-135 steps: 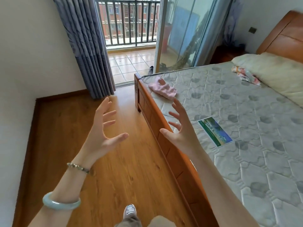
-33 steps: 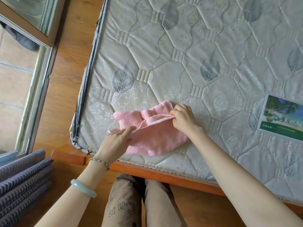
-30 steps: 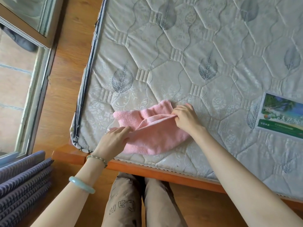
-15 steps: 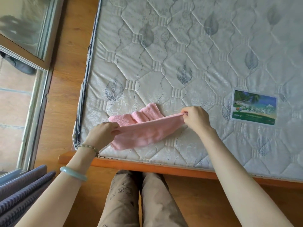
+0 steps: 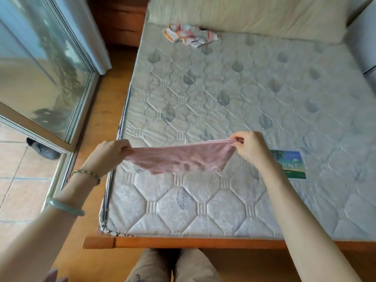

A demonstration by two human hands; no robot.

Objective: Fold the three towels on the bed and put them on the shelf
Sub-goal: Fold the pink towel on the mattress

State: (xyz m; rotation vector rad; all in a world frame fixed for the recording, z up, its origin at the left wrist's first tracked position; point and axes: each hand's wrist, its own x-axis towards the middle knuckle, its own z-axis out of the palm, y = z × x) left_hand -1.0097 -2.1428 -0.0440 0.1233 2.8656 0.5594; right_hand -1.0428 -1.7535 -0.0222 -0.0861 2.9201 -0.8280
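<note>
A pink towel [image 5: 179,158] hangs stretched in the air above the near left part of the bed's quilted mattress [image 5: 234,102]. My left hand [image 5: 110,152] pinches its left top corner and my right hand [image 5: 251,147] pinches its right top corner. The towel sags between them and its lower edge is blurred. A striped orange, pink and white towel [image 5: 190,35] lies crumpled at the far end of the mattress, next to a cream pillow [image 5: 254,15]. I see no third towel and no shelf.
The orange wooden bed frame [image 5: 183,242] runs along the near edge, against my legs. A green and blue label [image 5: 291,163] is stitched on the mattress right of my right hand. A glass sliding door [image 5: 40,74] stands at the left, with a shoe [image 5: 42,148] beyond it.
Both hands have lifted the pink towel off the mattress and pulled it out wide between them. My view has tilted up, so the far end of the bed now shows.
</note>
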